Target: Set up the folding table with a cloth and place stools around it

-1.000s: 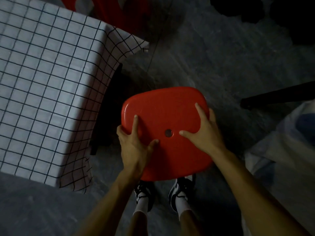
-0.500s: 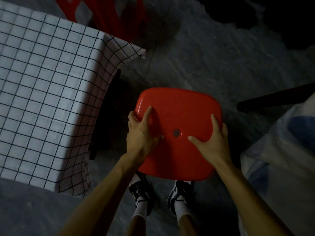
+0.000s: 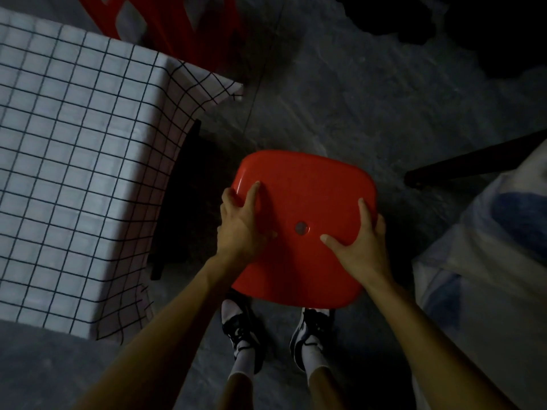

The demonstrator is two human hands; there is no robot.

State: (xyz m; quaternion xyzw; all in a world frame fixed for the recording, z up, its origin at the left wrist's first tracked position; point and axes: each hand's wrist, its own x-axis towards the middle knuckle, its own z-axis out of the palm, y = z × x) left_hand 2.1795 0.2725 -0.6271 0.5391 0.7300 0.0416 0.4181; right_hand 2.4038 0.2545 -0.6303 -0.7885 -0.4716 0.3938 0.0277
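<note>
"Right of the desk (image 3: 74,173), over the floor (image 3: 340,99): what is in hand?" asks the inspector.

"One red stool (image 3: 307,261), seat upward, directly ahead of the person's shoes (image 3: 242,335). It stands apart from the desk, with a dark gap between."

"Grip?"

"The left hand (image 3: 241,229) holds the seat's left rim, thumb and forefinger on top, remaining fingers (image 3: 226,199) wrapped over the edge. The right hand (image 3: 359,247) holds the right rim likewise. Both are clamped on the seat."

"Orientation?"

"The seat's top faces the camera, its small centre hole showing. The seat is rounded and nearly square, so I find no clear long side, and it sits slightly turned against the desk's edge. The legs are hidden beneath. I judge the stool's long axis to run upright, legs downward. Whether the feet touch the floor, I cannot tell."

"Progress?"

"The checked cloth (image 3: 189,84) is on, hanging over the desk's right and near edges. A second red stool (image 3: 183,28) stands at the far side, partly out of frame. Outstanding, in my judgement: seating this stool at the right side. The other sides are not in view."
</note>
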